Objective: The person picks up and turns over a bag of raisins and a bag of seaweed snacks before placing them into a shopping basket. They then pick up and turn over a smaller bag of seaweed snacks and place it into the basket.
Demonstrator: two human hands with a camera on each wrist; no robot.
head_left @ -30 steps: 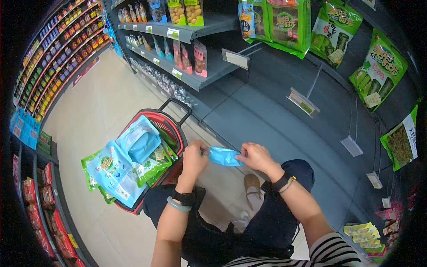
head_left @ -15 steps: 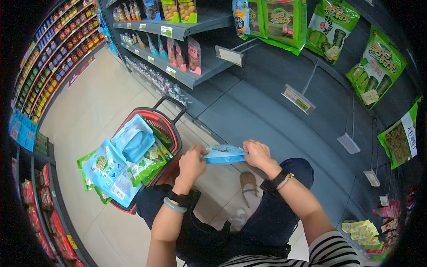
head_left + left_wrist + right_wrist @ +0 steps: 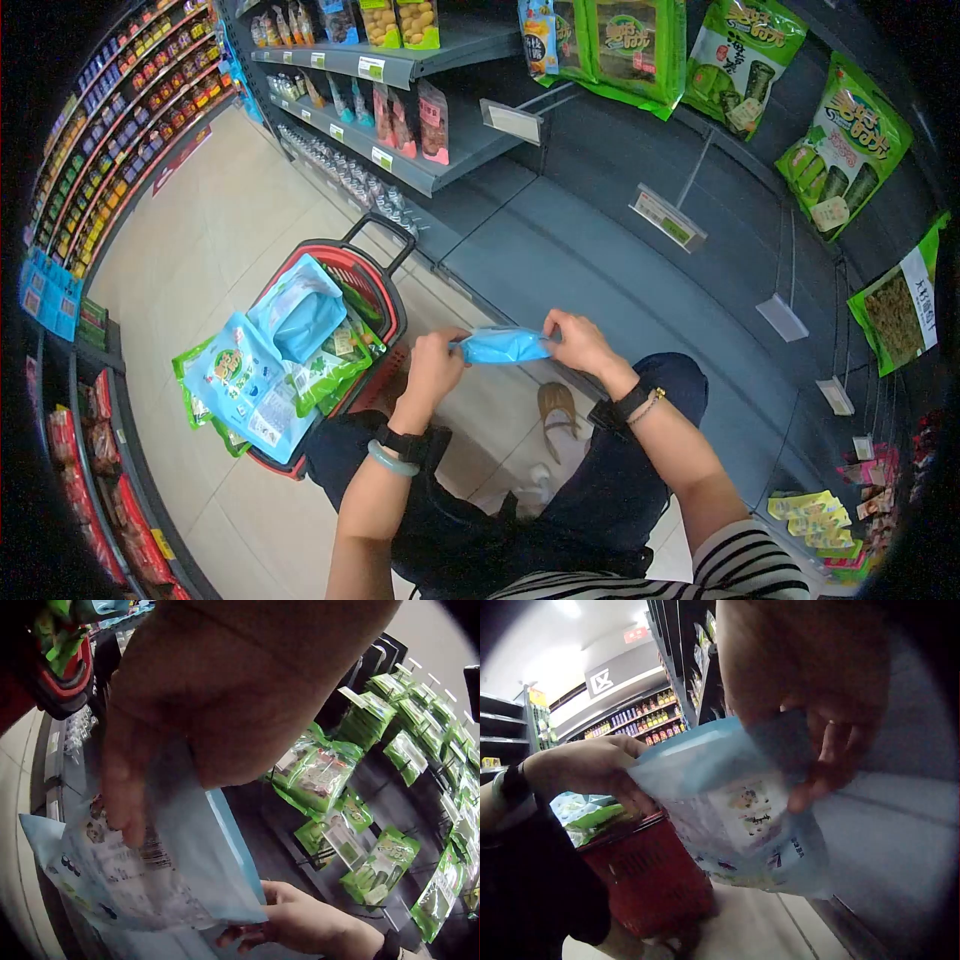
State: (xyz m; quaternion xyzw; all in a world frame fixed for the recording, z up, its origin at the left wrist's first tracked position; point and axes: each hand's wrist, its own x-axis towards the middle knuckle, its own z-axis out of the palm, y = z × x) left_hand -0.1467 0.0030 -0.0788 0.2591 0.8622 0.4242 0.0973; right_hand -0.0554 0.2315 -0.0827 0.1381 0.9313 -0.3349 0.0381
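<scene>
A light blue printed bag [image 3: 505,345] is stretched level between both hands, above the floor and in front of the knees. The left hand [image 3: 436,362] pinches its left end; the right hand [image 3: 580,343] pinches its right end. In the left wrist view the bag [image 3: 150,877] hangs below the left hand [image 3: 202,705], with the right hand [image 3: 300,919] at its far corner. The right wrist view shows the bag's printed face [image 3: 742,810], the right hand [image 3: 810,697] curled over its edge and the left hand [image 3: 592,769] at the opposite corner.
At the left stands a red basket [image 3: 398,300] holding blue bags [image 3: 262,385] and green ones. A grey shelf [image 3: 440,170] carries small packets beyond it. Green bags [image 3: 740,65] hang on hooks at the upper right. Red packages line a rack [image 3: 85,480] at the far left.
Both hands still hold the blue bag. It has tilted, first showing its printed side half a second ago, now its plain shiny edge. The basket appears slightly further left than a second ago.
</scene>
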